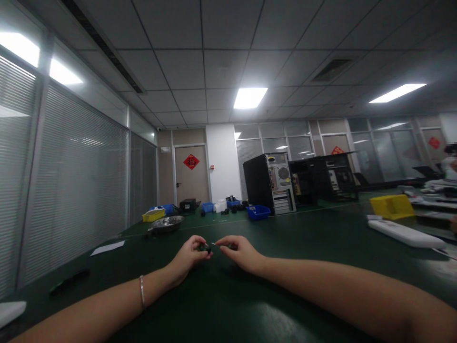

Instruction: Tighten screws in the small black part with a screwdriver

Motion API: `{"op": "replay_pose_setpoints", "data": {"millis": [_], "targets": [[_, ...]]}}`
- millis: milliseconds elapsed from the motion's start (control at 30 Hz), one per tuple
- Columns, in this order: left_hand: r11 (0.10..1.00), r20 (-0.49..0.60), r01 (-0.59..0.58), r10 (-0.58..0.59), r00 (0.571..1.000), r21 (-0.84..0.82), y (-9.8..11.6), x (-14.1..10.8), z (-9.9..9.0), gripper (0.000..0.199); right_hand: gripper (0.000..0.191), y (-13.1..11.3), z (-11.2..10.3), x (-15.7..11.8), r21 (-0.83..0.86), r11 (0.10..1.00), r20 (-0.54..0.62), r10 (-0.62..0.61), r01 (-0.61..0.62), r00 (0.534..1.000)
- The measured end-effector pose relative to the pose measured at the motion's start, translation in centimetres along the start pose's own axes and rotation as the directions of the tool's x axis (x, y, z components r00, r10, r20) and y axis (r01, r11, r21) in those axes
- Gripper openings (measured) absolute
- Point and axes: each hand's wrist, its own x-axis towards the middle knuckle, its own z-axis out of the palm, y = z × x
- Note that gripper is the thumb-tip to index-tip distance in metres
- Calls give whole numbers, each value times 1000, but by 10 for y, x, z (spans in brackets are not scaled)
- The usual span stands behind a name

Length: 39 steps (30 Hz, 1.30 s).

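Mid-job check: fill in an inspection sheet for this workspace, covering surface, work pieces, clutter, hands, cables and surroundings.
Surface: green tabletop, glossy, with light reflected near the front.
Job's things: small dark piece and thin pale piece; too small to identify.
Clutter: white sheet, metal bowl and dark slim object on the left; blue bin before a computer tower.
Grippers: left hand holds the dark piece; right hand pinches the pale one, its tip pointing left.
Cables: white cord at the power strip, far right.
Surroundings: glass partition left, door behind, person at the right edge.
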Motion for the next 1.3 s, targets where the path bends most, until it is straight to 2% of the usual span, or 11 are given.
{"op": "replay_pose_setpoints", "data": {"millis": [133,267,400,533,667,833,1000,1300], "targets": [[989,25,-39,36,999,141,4,-2,3,30,32,3,1,0,-9,1000,8,-22,22,1000],[993,5,-7,6,1000,116,3,0,4,41,31,6,1,-1,-7,999,3,-45,45,999],[997,16,-13,12,1000,76,-3,4,2,34,31,6,1,-1,-9,999,1,-49,49,999],[992,43,-29,24,999,124,-6,6,-1,32,31,5,1,-1,-36,998,-15,-57,56,998],[985,21,-38,35,999,168,-7,7,-5,40,31,2,1,-1,-47,997,-8,-53,53,999],[980,-6,-29,31,999,199,-6,7,-5,41,31,-1,-2,-3,-39,998,-9,-50,49,999],[942,62,-57,38,997,331,1,1,1,41,31,1,-2,-2,-18,999,-5,-46,46,999],[765,97,-302,302,948,569,11,-3,1,29,32,2,-1,-1,-18,999,13,-37,37,999]]}}
